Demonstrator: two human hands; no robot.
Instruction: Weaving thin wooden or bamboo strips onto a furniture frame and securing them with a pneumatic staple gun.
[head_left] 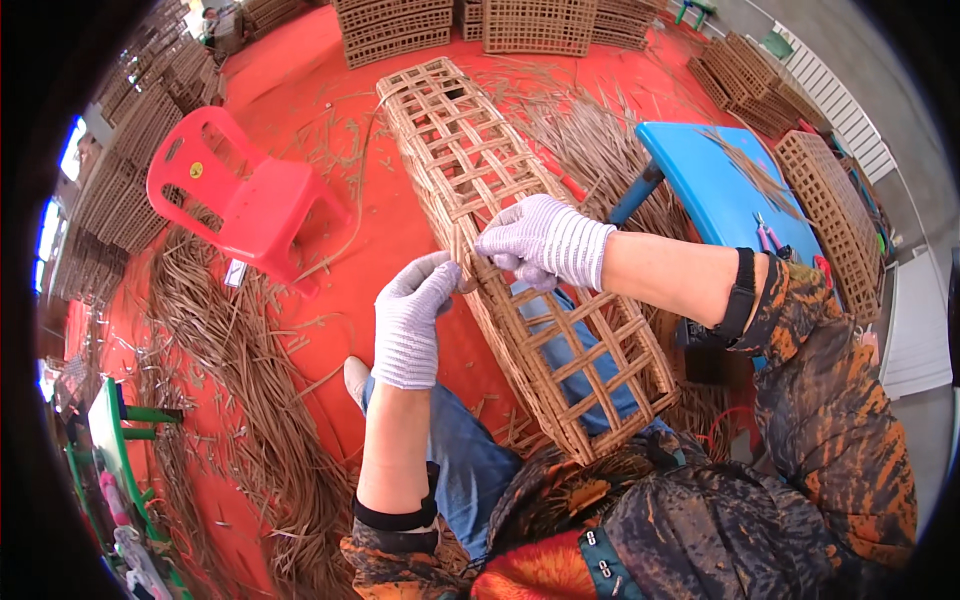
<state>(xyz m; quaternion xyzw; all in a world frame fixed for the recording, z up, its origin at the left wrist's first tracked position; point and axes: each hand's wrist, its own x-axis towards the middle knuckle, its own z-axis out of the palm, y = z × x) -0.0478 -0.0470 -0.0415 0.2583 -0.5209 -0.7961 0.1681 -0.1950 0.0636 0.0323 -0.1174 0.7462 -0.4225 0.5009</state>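
A long woven wicker basket frame [480, 150] with an open lattice rests across my lap and stretches away from me. Both my hands wear white-and-grey striped knit gloves. Over the frame's near-side top edge, my left hand [408, 318] is closed, thumb and fingers pinched on a wicker strand [462, 245] at the rim. My right hand [548, 243] is closed too, its fingertips pinching at the same edge just right of the left. What lies between the right fingertips is hidden by the glove.
A red plastic chair [270, 205] stands at left on the red floor [345, 290]. Bundles of loose strands [235, 360] lie left, more [590, 140] beyond the frame. A blue table [725, 180] at right bears pliers [768, 235]. Stacked woven baskets [540, 25] stand at the back.
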